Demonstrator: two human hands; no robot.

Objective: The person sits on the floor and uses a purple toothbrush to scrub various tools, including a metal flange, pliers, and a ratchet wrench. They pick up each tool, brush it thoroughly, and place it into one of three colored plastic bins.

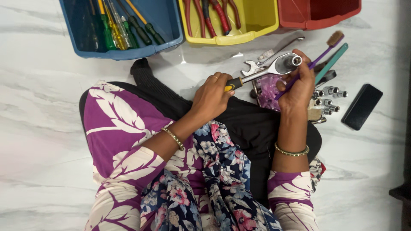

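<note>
Fingers of the left hand [212, 96] close round the black-and-yellow handle of a ratchet [274, 67], holding it level across the middle of the frame. The right hand [299, 85] pinches a purple toothbrush [324, 50] between its fingers, handle low, bristles pointing to the upper right, beside the ratchet's round chrome head. Judging by the pose, the step in hand is brushing that head clean; the next stroke calls for turning the bristles down onto the metal while the left hand keeps the tool steady.

Just below the head lies a spanner [251, 68], and under it a crumpled purple bag [269, 90]. A teal brush [332, 63] sits right of the right hand. Chrome sockets [327, 100] cluster lower right of that, with a black phone [362, 106] further right.

Along the top edge stand three bins: a blue bin [169, 25] of screwdrivers at upper left, a yellow bin [257, 21] of red-handled pliers in the middle, a red bin [312, 15] at upper right.

Everything rests on a white marble floor [38, 107] with grey veins; the person sits on it, legs folded. Nothing more of the room shows.
</note>
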